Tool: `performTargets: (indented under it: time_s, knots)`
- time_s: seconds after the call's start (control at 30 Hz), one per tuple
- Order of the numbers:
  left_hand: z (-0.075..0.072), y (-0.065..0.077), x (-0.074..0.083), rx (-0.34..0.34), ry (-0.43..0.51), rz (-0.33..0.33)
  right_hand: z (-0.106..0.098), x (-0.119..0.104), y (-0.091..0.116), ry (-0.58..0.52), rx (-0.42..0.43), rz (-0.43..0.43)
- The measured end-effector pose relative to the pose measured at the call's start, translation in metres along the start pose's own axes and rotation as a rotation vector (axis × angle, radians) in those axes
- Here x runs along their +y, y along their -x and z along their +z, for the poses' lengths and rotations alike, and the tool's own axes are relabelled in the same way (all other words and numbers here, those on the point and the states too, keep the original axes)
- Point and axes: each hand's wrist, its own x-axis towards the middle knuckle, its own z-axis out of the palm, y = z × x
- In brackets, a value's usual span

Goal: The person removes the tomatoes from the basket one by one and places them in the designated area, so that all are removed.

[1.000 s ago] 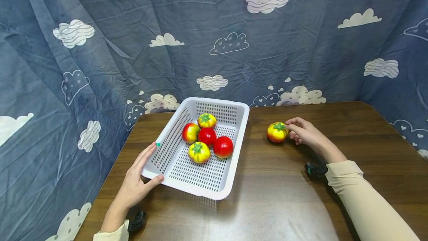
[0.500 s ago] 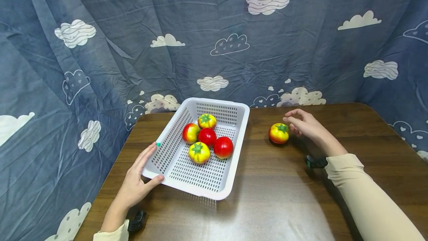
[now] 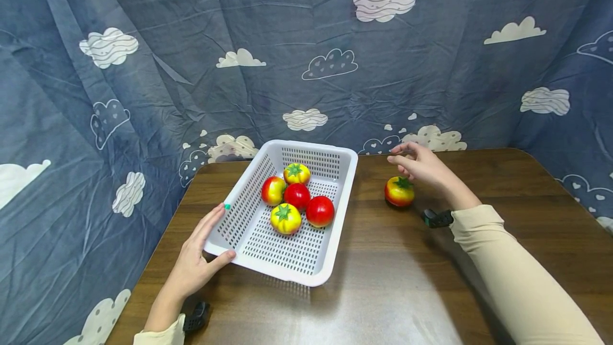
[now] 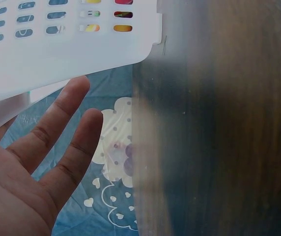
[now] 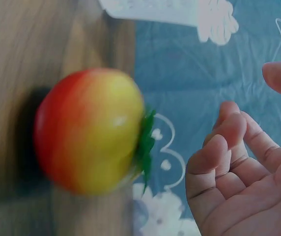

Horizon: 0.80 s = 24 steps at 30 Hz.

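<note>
A white perforated plastic basket [image 3: 249,268] stands on the table. Several red and yellow toy tomatoes [image 3: 286,219] lie inside it, some showing green leafy tops. My left hand [image 3: 191,265] rests at the basket's near left corner with fingers spread along the rim; in the left wrist view two fingers [image 4: 71,160] stretch out straight below it. One more toy tomato [image 3: 399,191], red and yellow with a green top, sits on the table to the right of the basket. My right hand [image 3: 419,164] hovers just above and behind this tomato, fingers loosely bent around nothing; the right wrist view shows a gap between them.
The brown wooden table [image 3: 407,281] reaches back to a blue cloth [image 3: 268,89] printed with clouds, which hangs behind and at both sides. A black wrist device [image 3: 437,219] sits under the right wrist, another [image 3: 196,317] by the left.
My right hand has come away from the tomato and risen up and left over it. The tomato has tipped slightly and shifted a little right. The left hand and basket stay still.
</note>
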Motion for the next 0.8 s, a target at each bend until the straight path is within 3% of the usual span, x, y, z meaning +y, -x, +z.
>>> performTargets:
  time_s: [0.27,0.8]
  knots:
    - [0.000,0.000,-0.001,0.014,-0.004,0.022,0.015,-0.026,-0.012,0.042,-0.026,-0.037]
    - [-0.001,-0.001,-0.003,0.015,0.000,0.031,0.054,-0.071,-0.032,0.004,-0.087,-0.114]
